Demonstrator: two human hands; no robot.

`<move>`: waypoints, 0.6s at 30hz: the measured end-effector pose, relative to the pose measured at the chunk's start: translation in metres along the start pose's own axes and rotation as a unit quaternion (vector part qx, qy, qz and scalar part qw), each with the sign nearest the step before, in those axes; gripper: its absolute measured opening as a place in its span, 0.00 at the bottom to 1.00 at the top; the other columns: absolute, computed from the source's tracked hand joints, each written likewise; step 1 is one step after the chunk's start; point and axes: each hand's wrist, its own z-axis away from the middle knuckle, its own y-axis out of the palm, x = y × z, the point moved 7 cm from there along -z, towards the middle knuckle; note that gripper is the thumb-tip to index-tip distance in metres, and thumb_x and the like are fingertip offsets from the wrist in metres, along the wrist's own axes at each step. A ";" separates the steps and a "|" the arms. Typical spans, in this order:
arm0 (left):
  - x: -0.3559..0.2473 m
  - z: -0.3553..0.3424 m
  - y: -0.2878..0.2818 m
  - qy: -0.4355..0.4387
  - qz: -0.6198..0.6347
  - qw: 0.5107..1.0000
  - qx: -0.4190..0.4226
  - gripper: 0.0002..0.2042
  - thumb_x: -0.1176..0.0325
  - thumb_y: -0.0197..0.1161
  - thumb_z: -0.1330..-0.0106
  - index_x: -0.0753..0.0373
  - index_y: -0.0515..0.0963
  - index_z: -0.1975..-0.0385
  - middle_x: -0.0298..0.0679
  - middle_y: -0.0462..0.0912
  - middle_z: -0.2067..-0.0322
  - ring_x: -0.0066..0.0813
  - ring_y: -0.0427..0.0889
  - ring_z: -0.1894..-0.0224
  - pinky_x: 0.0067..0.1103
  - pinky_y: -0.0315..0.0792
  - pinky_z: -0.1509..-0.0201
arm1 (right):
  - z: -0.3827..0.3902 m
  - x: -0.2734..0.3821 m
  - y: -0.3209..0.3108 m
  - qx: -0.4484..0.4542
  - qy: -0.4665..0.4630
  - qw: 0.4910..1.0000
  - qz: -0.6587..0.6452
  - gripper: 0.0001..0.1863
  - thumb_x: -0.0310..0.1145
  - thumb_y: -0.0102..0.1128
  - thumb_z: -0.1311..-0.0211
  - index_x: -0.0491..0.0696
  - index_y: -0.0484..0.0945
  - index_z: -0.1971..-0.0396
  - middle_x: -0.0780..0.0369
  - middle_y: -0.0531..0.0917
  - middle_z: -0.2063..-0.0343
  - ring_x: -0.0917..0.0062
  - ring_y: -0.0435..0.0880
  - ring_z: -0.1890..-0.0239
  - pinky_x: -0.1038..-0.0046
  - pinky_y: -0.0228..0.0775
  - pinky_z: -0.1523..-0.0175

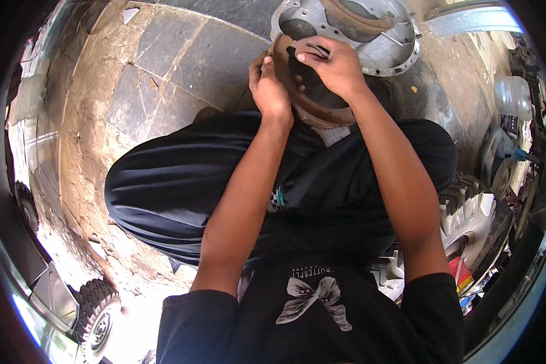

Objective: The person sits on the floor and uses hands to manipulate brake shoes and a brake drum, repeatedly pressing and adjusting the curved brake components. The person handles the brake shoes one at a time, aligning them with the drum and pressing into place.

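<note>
A rusty curved brake shoe [312, 110] rests over my lap at the far edge of my legs, its arc bowed toward me. My left hand [269, 88] is closed round the left side of it, with fingertips showing inside the curve. Against the shoe's far left end, my right hand [330, 64] pinches a thin dark folded piece [317, 51]; its material cannot be made out. Just beyond my hands lies a grey metal housing [406, 57] with bolt holes round its rim. A second rusty brake shoe [370, 23] lies on it.
Dark slate tiles [206, 57] and rough stone cover the floor ahead and to the left. A clear plastic jar [512, 97] stands at the right, near pale treaded parts [467, 221]. A wheel with a knobbly tyre [98, 315] is at the lower left.
</note>
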 end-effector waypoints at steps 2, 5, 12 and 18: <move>-0.003 0.003 0.002 0.007 -0.012 1.000 -0.006 0.15 0.60 0.48 0.19 0.62 0.69 0.42 0.45 0.81 0.64 0.34 0.80 0.76 0.30 0.76 0.77 | -0.007 0.008 0.003 -0.026 -0.053 0.995 0.077 0.12 0.35 0.72 0.39 0.51 0.88 0.55 0.61 0.91 0.64 0.75 0.89 0.62 0.71 0.80 0.55; -0.003 0.002 0.001 0.013 -0.034 0.999 -0.007 0.15 0.59 0.48 0.19 0.61 0.71 0.44 0.45 0.81 0.64 0.33 0.80 0.77 0.30 0.76 0.78 | -0.015 0.013 0.010 -0.031 -0.069 0.991 0.106 0.11 0.37 0.74 0.42 0.56 0.89 0.59 0.58 0.90 0.67 0.65 0.90 0.65 0.66 0.81 0.56; 0.000 -0.010 -0.013 0.070 -0.102 0.991 -0.050 0.16 0.58 0.50 0.19 0.65 0.76 0.51 0.44 0.83 0.58 0.34 0.82 0.58 0.32 0.77 0.55 | -0.005 0.023 0.014 -0.018 -0.092 0.992 0.090 0.09 0.34 0.74 0.44 0.50 0.89 0.62 0.60 0.90 0.68 0.66 0.91 0.65 0.67 0.81 0.57; 0.005 -0.013 -0.011 0.083 -0.148 0.985 -0.043 0.15 0.60 0.47 0.18 0.65 0.75 0.49 0.41 0.81 0.57 0.32 0.80 0.59 0.30 0.78 0.60 | -0.011 0.025 0.013 -0.045 -0.095 0.990 0.096 0.07 0.27 0.73 0.45 0.48 0.87 0.66 0.59 0.90 0.69 0.70 0.91 0.64 0.70 0.80 0.58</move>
